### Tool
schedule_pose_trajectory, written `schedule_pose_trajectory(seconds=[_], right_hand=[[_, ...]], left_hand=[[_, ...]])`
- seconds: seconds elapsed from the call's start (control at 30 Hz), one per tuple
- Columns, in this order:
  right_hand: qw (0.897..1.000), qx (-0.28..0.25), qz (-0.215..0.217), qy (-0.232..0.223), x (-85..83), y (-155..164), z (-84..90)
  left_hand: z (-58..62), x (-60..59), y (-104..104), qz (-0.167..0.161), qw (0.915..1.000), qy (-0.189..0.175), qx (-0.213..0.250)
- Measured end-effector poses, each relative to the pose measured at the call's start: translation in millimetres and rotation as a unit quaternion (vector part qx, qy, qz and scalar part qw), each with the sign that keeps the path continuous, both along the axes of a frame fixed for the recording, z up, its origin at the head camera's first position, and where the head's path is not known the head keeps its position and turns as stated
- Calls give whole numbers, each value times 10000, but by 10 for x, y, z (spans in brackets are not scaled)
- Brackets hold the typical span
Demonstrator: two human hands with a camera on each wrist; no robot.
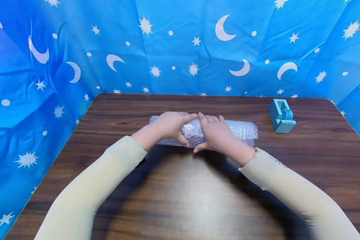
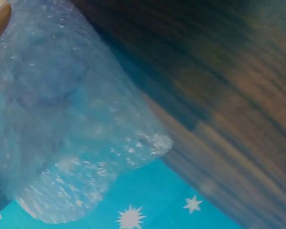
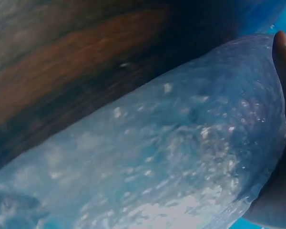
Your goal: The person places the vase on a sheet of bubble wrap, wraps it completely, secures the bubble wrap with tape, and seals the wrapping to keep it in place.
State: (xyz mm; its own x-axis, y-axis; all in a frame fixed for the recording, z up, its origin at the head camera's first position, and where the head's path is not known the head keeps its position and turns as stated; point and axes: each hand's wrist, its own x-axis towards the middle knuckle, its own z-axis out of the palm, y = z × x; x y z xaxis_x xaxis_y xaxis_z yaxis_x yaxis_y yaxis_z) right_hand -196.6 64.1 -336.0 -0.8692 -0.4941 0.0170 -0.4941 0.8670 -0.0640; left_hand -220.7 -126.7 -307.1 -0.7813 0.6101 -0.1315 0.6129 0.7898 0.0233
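A roll-like bundle of clear bubble wrap (image 1: 193, 131) lies crosswise on the brown wooden table, its middle bulging. From the left, my left hand (image 1: 169, 125) grips it, fingers over the far side and thumb on the near side. My right hand (image 1: 218, 134) holds it the same way just to the right, the two hands' fingertips almost meeting. Loose, flattened wrap sticks out past both hands. Up close in the left wrist view, the bubble wrap (image 2: 81, 109) tapers to an open-looking end. In the right wrist view, bubble wrap (image 3: 181, 138) hides whatever is inside.
Toward the back right of the table (image 1: 204, 200) stands a teal tape dispenser (image 1: 282, 116), apart from the bundle. A blue cloth (image 1: 180, 50) with white moons and stars hangs behind the table and along its sides.
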Motion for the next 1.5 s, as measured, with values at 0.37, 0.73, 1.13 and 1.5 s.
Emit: schedule_pose_trajectory(seconds=[0.37,0.73,1.13,1.5], right_hand=[[9998,-140,7,142,-102,-6,-86],[9998,166,109,-41,-200,-75,0],[9978,364,265,-490,-325,-104,110],[9958,478,286,-721,-396,-68,136]], left_hand=[[93,203,98,181,9965,367,-730],[-228,402,-113,-8,9902,1392,-102],[-322,341,-142,192,9933,1132,147],[-454,254,-137,18,9818,1895,86]])
